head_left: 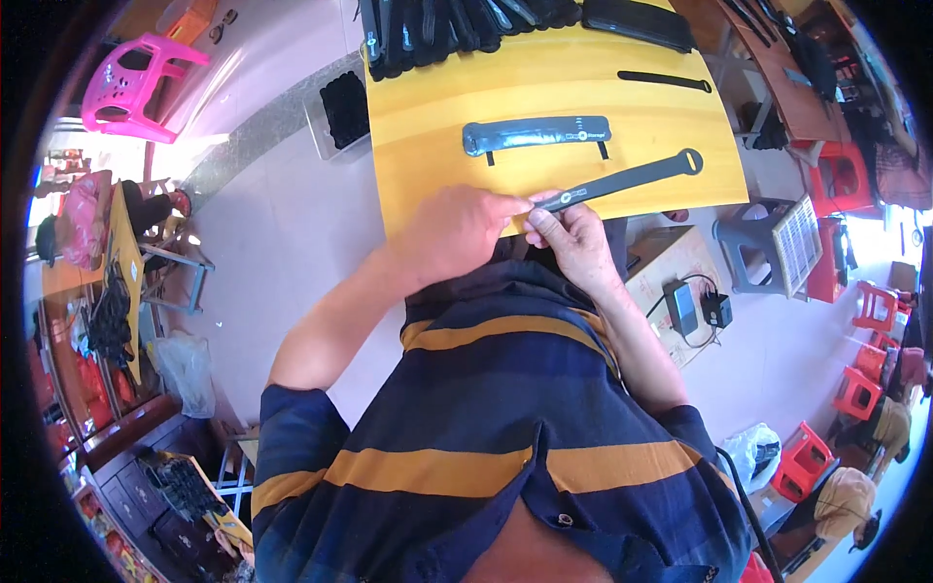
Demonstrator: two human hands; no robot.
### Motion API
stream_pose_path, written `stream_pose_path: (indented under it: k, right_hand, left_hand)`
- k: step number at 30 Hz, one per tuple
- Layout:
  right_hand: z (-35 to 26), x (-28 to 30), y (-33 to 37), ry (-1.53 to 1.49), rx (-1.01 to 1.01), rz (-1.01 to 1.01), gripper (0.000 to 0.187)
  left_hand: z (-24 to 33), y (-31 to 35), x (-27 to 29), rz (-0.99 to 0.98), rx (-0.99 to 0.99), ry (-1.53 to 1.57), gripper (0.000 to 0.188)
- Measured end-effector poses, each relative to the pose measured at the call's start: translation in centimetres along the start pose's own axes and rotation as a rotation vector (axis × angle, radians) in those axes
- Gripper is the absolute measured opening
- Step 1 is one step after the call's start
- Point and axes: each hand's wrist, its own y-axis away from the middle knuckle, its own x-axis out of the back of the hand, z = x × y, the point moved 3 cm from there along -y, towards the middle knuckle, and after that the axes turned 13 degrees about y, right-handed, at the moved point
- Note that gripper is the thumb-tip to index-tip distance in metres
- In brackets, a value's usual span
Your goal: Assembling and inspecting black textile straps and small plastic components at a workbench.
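Yellow counter was topped by black pile | strap was pinched by right hand above near edge | left hand was half-curled at strap's end, grip unclear | packet was laid beyond

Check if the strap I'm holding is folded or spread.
Spread where visible: the black strap runs straight from your right hand to its slotted end; gripped end partly hidden.

We count two hands, two single straps, one shiny packet, one pink stool. Piled straps we cannot count.
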Motion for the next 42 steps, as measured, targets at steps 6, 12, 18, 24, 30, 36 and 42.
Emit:
stream_pose_path:
  k: [6, 12, 18, 24, 30, 36, 42]
  right_hand:
    - [-0.1, -0.3, -0.3, 0.043, 0.032, -0.101, 0.022]
    - [-0.3, -0.2, -0.4, 0.112, -0.020, -0.119, 0.018]
    - [0.6, 0.0, -0.5, -0.058, -0.008, -0.052, 0.018]
    - [0.2, 0.2, -0.2, -0.014, -0.039, -0.008, 0.017]
    - [-0.1, 0.1, -0.3, 0.002, -0.045, -0.054, 0.022]
    - [-0.2, 0.3, -0.1, 0.005, -0.067, -0.059, 0.018]
    - [-0.5, 1.5, 0.7, 0.086, -0.077, -0.073, 0.024]
  left_hand:
    - [-2.0, -0.5, 0.4, -0.130, 0.099, 0.225, 0.030]
    - [-1.1, -1.1, 0.5, -0.190, 0.127, 0.185, 0.031]
    - [-0.3, -1.2, -0.2, -0.134, 0.137, 0.147, 0.035]
    - [0.4, -1.5, -0.4, -0.116, 0.083, 0.133, 0.035]
    - [-0.2, -1.7, -0.5, -0.169, 0.115, 0.112, 0.027]
    - [-1.1, -2.2, -0.3, -0.193, 0.036, 0.168, 0.031]
    - [0.1, -2.7, 0.2, -0.267, 0.050, 0.077, 0.028]
